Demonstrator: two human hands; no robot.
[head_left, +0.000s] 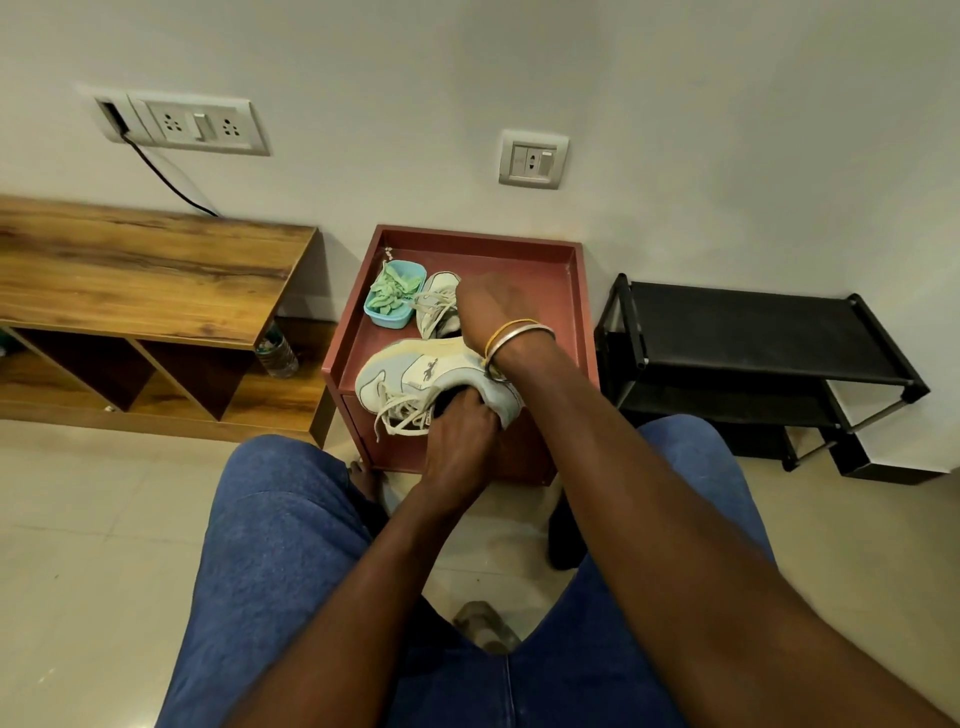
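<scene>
Left hand (460, 436) grips sneaker (410, 371) — right hand (488, 312) blurred, behind it.

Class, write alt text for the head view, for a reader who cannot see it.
A seated person's left hand grips a pale sneaker by its opening at the front of a red stand. The right hand, blurred, reaches over a second sneaker beside a blue tub of green pieces.

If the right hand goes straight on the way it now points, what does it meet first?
Most likely the far shoe: the right hand points forward and left, and that shoe lies just before its fingers. The blue box comes after. The hand is blurred, so it may already touch it.
</scene>
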